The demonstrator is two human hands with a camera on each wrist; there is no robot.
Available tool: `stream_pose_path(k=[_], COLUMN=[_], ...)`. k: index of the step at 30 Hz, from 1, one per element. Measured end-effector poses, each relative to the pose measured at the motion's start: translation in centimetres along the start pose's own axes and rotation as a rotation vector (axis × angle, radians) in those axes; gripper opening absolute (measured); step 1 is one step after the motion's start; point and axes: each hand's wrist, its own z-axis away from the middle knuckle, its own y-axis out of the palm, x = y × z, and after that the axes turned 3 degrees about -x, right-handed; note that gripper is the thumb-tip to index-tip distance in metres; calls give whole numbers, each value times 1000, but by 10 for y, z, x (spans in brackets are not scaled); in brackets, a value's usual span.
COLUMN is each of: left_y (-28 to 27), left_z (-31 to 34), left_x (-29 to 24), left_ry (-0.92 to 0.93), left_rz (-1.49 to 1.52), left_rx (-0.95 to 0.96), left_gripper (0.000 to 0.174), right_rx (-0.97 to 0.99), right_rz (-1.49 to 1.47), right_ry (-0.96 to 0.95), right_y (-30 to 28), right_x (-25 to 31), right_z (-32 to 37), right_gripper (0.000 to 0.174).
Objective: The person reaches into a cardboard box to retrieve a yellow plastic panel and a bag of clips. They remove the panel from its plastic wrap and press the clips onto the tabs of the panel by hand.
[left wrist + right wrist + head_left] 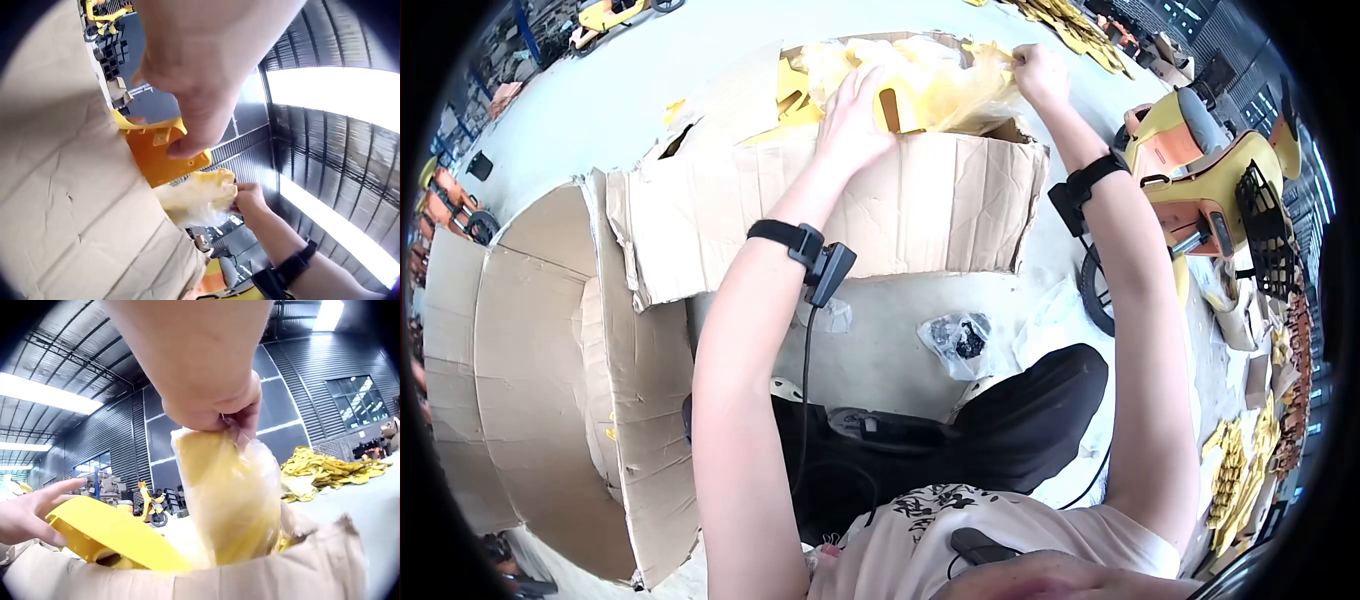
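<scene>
A long cardboard box (pixel 870 205) stands in front of the person, filled with yellow plastic parts, some wrapped in clear plastic. At the box's right end the right hand (pixel 1042 75) pinches the gathered top of a clear plastic bag (pixel 228 481) with a yellow part inside, held up above the box rim. The left hand (pixel 855 120) is over the box's near wall, its fingers fairly straight and its thumb overlapping a bare yellow panel (pixel 119 531). That panel (pixel 162 153) tilts up out of the box in the left wrist view.
A second, open cardboard box (pixel 540 330) lies at the left. On the floor by the knees is a small clear bag with black contents (pixel 965 340). Yellow scooters (pixel 1200 180) stand at the right. Piles of yellow parts (pixel 325 472) lie farther off.
</scene>
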Motion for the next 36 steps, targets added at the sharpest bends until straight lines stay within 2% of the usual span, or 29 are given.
stream_pose_path(k=[1, 2, 3, 4, 5, 6, 7, 9, 10, 11, 13, 14, 15, 16, 17, 19, 20, 21, 22, 23, 24, 25, 26, 27, 29, 30, 32, 33, 36], left_y=[4, 7, 8, 9, 10, -11, -18, -34, -41, -45, -44, -44, -42, -39, -32, -18, -16, -15, -21, -27, -25, -17, -8, 1, 20, 25, 21, 20, 21], left_z=[-4, -7, -11, -14, -16, -24, -31, -44, -46, -48, -44, -37, -31, -21, -7, 25, 37, 47, 55, 61, 70, 85, 102, 115, 142, 150, 147, 145, 138], left_x=[1, 3, 4, 7, 11, 0, 5, 19, 27, 36, 48, 53, 59, 64, 70, 88, 83, 74, 56, 36, 24, 28, 27, 27, 58, 67, 66, 64, 53], left_ry=[-45, -90, -71, -61, -52, -171, -161, -120, -112, -108, -93, -235, -374, -355, -332, -172, -181, -192, -205, -224, -284, -240, -243, -242, -253, -274, -296, -317, -367], left_rz=[43, 83, 77, 36, -5, 49, 39, -26, -44, 17, 58, 183, 306, 364, 427, 335, 412, 491, 428, 364, 307, 254, 301, 353, 279, 206, 109, 15, 30], left_rx=[119, 238, 239, 165, 94, 95, 102, -29, -24, -39, -37, -49, -60, -152, -240, -255, -291, -327, -358, -391, -398, -397, -396, -397, -352, -314, -280, -244, -262], left_gripper=[67, 64, 64, 60, 56, 56, 56, 58, 58, 58, 59, 58, 57, 55, 54, 51, 49, 47, 46, 44, 41, 44, 48, 52, 54, 57, 56, 55, 55], right_rx=[-10, 174, 356, 344, 395, 445, 441, 172, -115, -117, -262, -272, -196, -125, -146, 79, 59, 58, 59, 47, 288, 535, 773, 769, 974, 974, 1055, 1053, 883], right_rz=[-75, -302, -534, -546, -825, -1108, -1122, -706, -521, -539, -429, -446, -449, -451, -467, -478, -495, -449, -399, -415, -702, -973, -1320, -1326, -1737, -1741, -1752, -1751, -1878], right_ry=[25, 212, 394, 403, 532, 657, 666, 263, 58, 71, -264, -239, -286, -334, -306, -306, -284, -362, -442, -425, -128, 177, 570, 568, 839, 840, 648, 647, 598], right_y=[8, 11, 7, 4, 3, 0, -10, -32, -38, -47, -63, -62, -59, -54, -44, -16, -6, 3, 11, 20, 27, 30, 28, 27, 26, 29, 36, 27, 10], right_x=[-6, -14, -17, -21, -26, -30, -29, -28, -21, -12, 8, 18, 28, 34, 36, 41, 43, 45, 48, 58, 72, 84, 93, 99, 110, 117, 132, 137, 151], right_z=[3, 1, -1, -2, 1, 6, 11, 26, 39, 52, 83, 99, 113, 124, 134, 152, 160, 168, 175, 180, 185, 189, 189, 186, 183, 185, 190, 191, 191], right_gripper=[20, 24, 28, 28, 36, 44, 44, 47, 40, 40, 43, 43, 46, 50, 50, 53, 53, 54, 56, 56, 58, 61, 66, 66, 66, 66, 68, 68, 57])
